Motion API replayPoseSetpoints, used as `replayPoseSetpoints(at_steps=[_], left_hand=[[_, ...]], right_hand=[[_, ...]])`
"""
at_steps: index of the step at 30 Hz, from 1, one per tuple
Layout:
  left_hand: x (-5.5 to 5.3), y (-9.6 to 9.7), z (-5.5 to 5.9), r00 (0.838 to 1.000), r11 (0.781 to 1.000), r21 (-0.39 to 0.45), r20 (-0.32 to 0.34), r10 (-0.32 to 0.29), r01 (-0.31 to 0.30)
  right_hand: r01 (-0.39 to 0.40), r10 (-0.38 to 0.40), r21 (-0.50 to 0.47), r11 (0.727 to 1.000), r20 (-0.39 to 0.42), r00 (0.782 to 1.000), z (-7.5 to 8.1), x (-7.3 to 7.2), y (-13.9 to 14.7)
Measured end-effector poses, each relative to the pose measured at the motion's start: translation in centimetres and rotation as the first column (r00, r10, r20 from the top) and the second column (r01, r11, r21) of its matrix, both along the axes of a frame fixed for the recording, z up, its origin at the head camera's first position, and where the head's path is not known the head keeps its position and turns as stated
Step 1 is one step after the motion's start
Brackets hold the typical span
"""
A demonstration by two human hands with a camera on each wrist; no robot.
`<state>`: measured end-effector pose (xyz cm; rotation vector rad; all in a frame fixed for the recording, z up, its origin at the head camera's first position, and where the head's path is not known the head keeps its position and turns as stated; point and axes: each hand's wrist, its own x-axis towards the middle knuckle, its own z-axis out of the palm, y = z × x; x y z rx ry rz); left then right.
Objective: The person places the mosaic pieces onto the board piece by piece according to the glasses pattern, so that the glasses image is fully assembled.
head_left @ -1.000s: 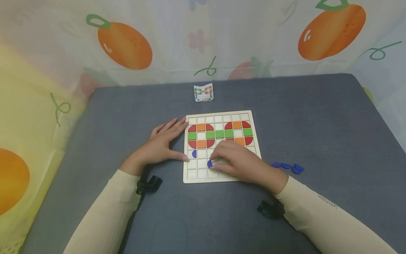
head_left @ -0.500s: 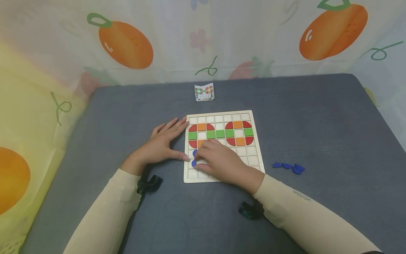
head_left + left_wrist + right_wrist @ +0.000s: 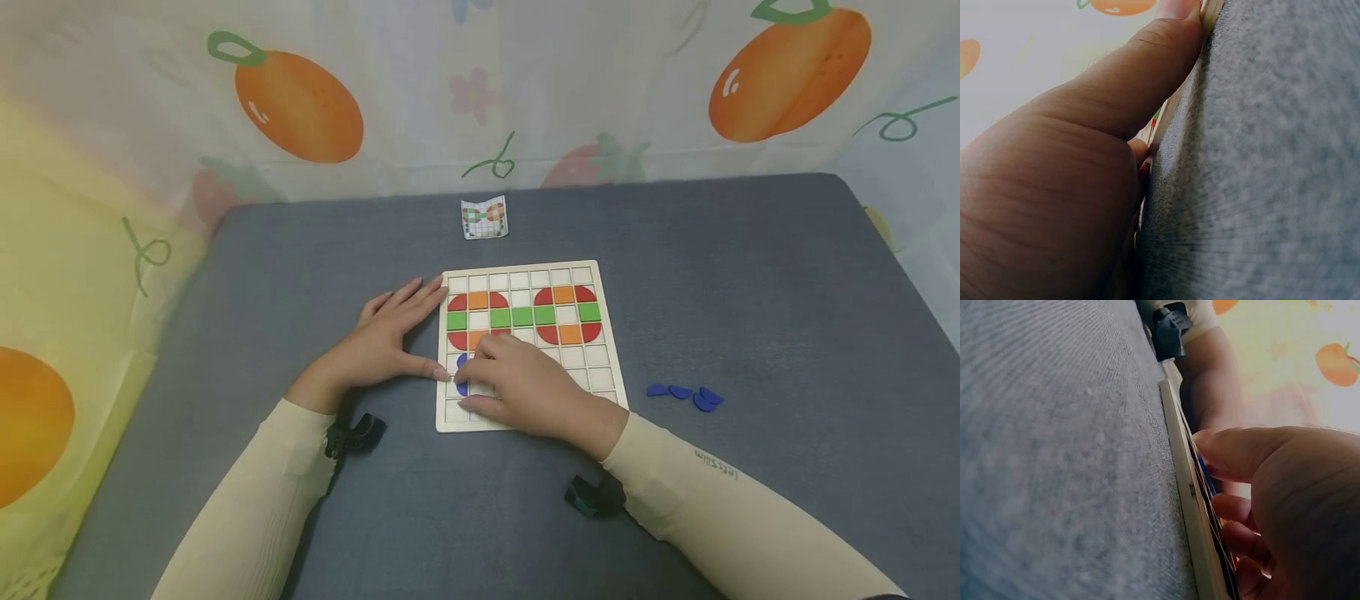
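Observation:
My left hand (image 3: 382, 346) rests at the left edge of a wooden grid board (image 3: 609, 358), fingers spread and thumb along the rim; its thumb (image 3: 1141, 69) lies against the board's edge in the left wrist view. My right hand (image 3: 528, 379) reaches across the lower left of the board. Its thumb and index finger pinch at a small blue half-circle tile (image 3: 461, 389), partly hidden by the fingers. Just above sits another blue half-circle (image 3: 461, 362). In the right wrist view, a blue tile (image 3: 1208, 475) lies on the board beside the thumb (image 3: 1235, 447).
Several loose blue half-circle pieces (image 3: 681, 392) lie on the grey table (image 3: 750, 283) right of the board. Red, orange and green tiles (image 3: 522, 317) fill cells in its upper half. A small pattern card (image 3: 484, 218) stands behind the board, before a fruit-print curtain (image 3: 420, 83).
My right hand has carried a blue half-circle leftward to the leftmost column, below the other blue one. Its index finger has since shifted slightly down and left. The left hand stays in place.

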<state>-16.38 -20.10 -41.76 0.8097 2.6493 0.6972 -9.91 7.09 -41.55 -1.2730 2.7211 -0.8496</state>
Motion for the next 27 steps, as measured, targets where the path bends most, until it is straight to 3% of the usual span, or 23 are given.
replayPoseSetpoints(at_steps=[5,10,14,19,23,27], left_hand=[[0.0,0.0,0.0,1.0,1.0,-0.007,0.001,0.001,-0.001],[0.0,0.0,0.0,1.0,1.0,-0.01,0.001,0.003,-0.003],[0.0,0.1,0.0,1.0,1.0,-0.007,0.006,0.01,-0.01],[0.0,0.1,-0.1,1.0,1.0,-0.003,0.006,0.011,-0.011],[0.0,0.1,0.0,1.0,1.0,-0.001,0.005,0.012,-0.012],[0.0,0.0,0.0,1.0,1.0,0.001,0.005,0.015,-0.015]], right_hand=[[-0.013,0.013,0.011,1.0,0.025,1.0,0.0,-0.1,0.2],[0.009,-0.006,-0.02,1.0,0.164,0.987,0.0,-0.3,0.8],[0.065,0.001,-0.178,0.982,0.35,0.937,0.4,-0.4,1.8],[0.145,0.101,-0.398,0.906,0.537,0.838,1.0,-0.6,3.5],[0.159,0.211,-0.515,0.842,0.587,0.782,1.2,-0.8,5.1],[0.14,0.288,-0.591,0.795,0.57,0.77,1.1,-1.2,7.3]])
